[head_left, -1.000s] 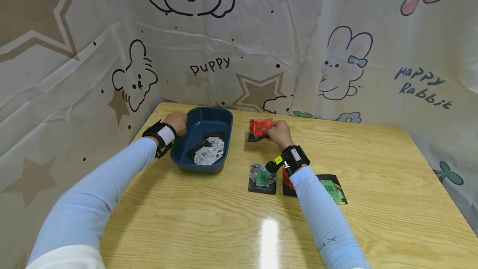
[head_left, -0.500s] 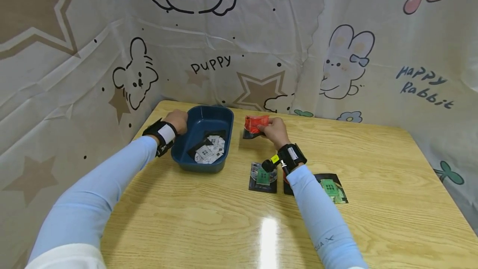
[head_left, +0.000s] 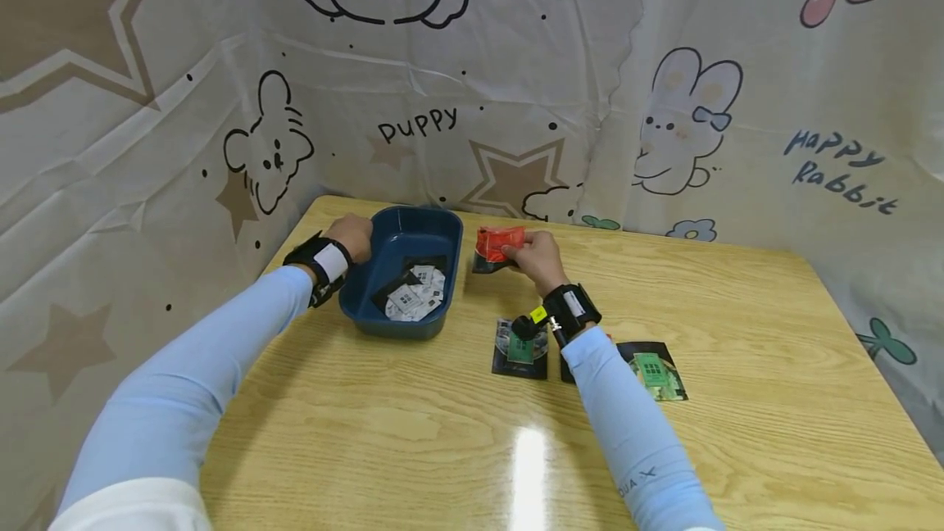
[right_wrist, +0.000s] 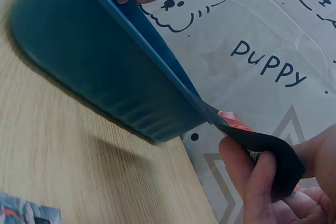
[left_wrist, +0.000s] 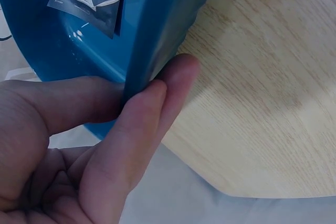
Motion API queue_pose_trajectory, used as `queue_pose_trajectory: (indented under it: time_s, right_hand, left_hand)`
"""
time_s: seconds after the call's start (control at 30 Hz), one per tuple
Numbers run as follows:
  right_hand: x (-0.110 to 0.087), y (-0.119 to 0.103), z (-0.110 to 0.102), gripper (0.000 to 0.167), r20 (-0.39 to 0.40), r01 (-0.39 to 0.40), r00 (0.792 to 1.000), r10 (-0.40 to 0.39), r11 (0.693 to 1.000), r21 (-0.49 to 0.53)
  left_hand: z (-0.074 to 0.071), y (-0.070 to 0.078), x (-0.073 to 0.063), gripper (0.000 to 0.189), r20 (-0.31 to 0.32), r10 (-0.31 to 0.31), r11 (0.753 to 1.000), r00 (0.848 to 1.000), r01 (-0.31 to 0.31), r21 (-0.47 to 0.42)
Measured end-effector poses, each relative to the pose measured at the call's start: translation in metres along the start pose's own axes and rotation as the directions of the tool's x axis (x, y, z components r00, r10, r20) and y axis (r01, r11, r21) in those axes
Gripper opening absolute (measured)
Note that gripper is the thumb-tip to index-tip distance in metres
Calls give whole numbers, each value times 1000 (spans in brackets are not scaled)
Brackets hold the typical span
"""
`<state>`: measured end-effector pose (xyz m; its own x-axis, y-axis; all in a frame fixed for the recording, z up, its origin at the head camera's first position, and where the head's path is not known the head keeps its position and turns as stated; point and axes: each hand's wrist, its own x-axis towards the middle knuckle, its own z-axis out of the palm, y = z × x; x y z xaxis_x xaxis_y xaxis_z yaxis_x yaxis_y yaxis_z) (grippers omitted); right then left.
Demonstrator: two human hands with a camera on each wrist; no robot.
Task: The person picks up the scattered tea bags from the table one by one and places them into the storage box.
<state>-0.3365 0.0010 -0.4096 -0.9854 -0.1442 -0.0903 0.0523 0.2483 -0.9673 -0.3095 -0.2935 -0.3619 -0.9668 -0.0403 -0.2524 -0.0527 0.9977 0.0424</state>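
A dark blue plastic bin (head_left: 393, 329) stands at the back left of the table, with several black and white packets (head_left: 413, 295) lying inside. My left hand (head_left: 351, 238) pinches the bin's left rim between thumb and fingers, as the left wrist view shows closely. Just right of the bin, my right hand (head_left: 541, 259) holds a red and black packet (head_left: 494, 246) above the table. In the right wrist view the packet's black back (right_wrist: 262, 145) is bent between thumb and fingers. Whether it touches the bin cannot be told.
Nearer on the table (head_left: 413, 416) lie a packet with a green label (head_left: 519, 357) and a green and black packet (head_left: 655, 371). Another packet between them is mostly hidden under the right forearm. A printed cloth (head_left: 501, 105) hangs behind the table.
My right hand has moved left with the red and black packet, closer to the bin. My left hand keeps its grip on the rim.
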Motion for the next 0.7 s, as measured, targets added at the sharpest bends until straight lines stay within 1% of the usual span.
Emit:
queue_pose_trajectory:
  time_s: [0.1, 0.23, 0.33, 0.57, 0.7]
  right_hand:
    - [-1, -3, 4, 28, 8, 1, 1000, -1, 1000, 19]
    - [0, -8, 10, 29, 8, 7, 1000, -7, 999, 35]
    - [0, -12, 14, 28, 12, 14, 1000, -15, 999, 33]
    - [1, -17, 24, 27, 38, 44, 998, -44, 999, 5]
    - [0, -19, 30, 28, 51, 55, 997, -55, 998, 6]
  left_hand:
    - [-1, -1, -1, 4, -16, 28, 1000, 999, -28, 4]
    - [-2, -2, -2, 17, -27, 63, 998, 998, -63, 2]
    - [-3, -2, -3, 21, -17, 54, 999, 998, -54, -8]
    - [-3, -2, -4, 10, -19, 40, 999, 999, -40, -6]
    - [-3, -2, -5, 8, -14, 27, 1000, 1000, -27, -3]
